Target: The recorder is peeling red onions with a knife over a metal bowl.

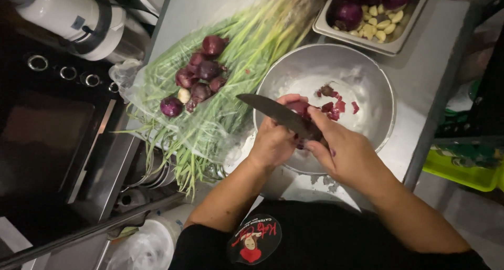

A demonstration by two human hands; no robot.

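The left hand [273, 141] is curling its fingers around a red onion [299, 108], gripping it over the near rim of a round metal bowl [378, 86], while the right hand [344, 149] is closing around the handle of a dark knife [273, 112] — its blade is pointing left and slightly up, lying across the onion and the left hand's fingertips. Scraps of red onion peel [336, 104] are lying on the pale bottom of the bowl, just beyond the hands. The bowl is sitting on a grey metal tabletop [420, 65]. To its left, a bunch of green onions [236, 55] is stretching diagonally across the tabletop inside a clear plastic bag [131, 76], and several small red onions [202, 76] are resting on top of it, well apart from the hands. Beyond the bowl, a rectangular metal tray [388, 44] is holding peeled garlic cloves [378, 23] and more red onions [349, 13]. At the upper left — beside dark kitchen equipment — a white appliance [68, 18] is standing.
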